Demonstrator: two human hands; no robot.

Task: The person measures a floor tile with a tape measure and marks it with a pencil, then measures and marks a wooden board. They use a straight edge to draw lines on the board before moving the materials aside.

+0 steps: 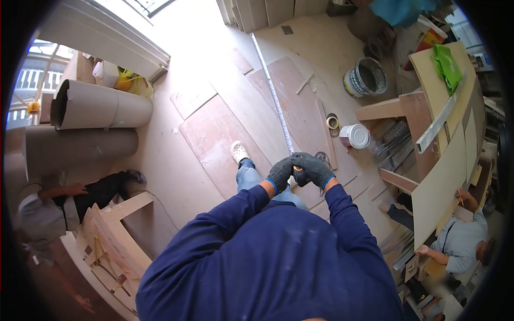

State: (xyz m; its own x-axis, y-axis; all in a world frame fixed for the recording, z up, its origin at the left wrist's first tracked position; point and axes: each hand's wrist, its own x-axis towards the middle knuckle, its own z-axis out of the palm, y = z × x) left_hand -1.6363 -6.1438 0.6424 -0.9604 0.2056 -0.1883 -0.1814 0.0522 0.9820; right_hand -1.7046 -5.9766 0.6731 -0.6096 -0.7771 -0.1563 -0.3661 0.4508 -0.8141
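Note:
Both of my hands wear dark grey gloves with blue cuffs and meet in front of my waist. Between them shows the black and orange case of a tape measure point(297, 170). My right hand point(316, 169) is closed around the case, and my left hand point(280, 175) is closed against its other side. From the hands the pale tape blade point(272, 88) runs out long and straight over the floor boards, up to the standing panels point(262, 13) at the far end. The fingertips are partly hidden.
Thin boards point(214, 139) lie on the floor. At right are a dirty bucket point(366, 77), a white pail point(355, 137), tape rolls point(332, 124) and a workbench point(450, 176) with a person at it. Large rolls point(101, 105) and another person are at left.

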